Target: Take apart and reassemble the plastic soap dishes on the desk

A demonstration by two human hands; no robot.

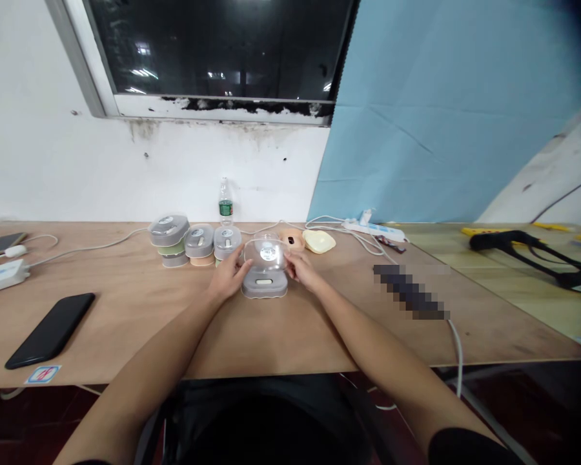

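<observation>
A clear plastic lid [256,259] with a round label is tilted up over a grey container [252,290]. My left hand [229,276] grips the lid's left edge, its thumb toward the front. At the right edge, my right hand [301,268] has its fingers closed on the same lid. The grey container rests on the table below, with a small pale oval part on its front. Just behind the lid lie a peach-coloured piece [293,239] with a dark slot and a pale yellow dish-shaped piece [319,241].
Stacked lidded containers [168,229] stand left of my hands, with a plastic bottle [225,208] behind. A black phone [51,330] lies at the front left. White cables trail to a power strip [375,229] at the back right. A blurred-out dark object [410,292] lies on the right.
</observation>
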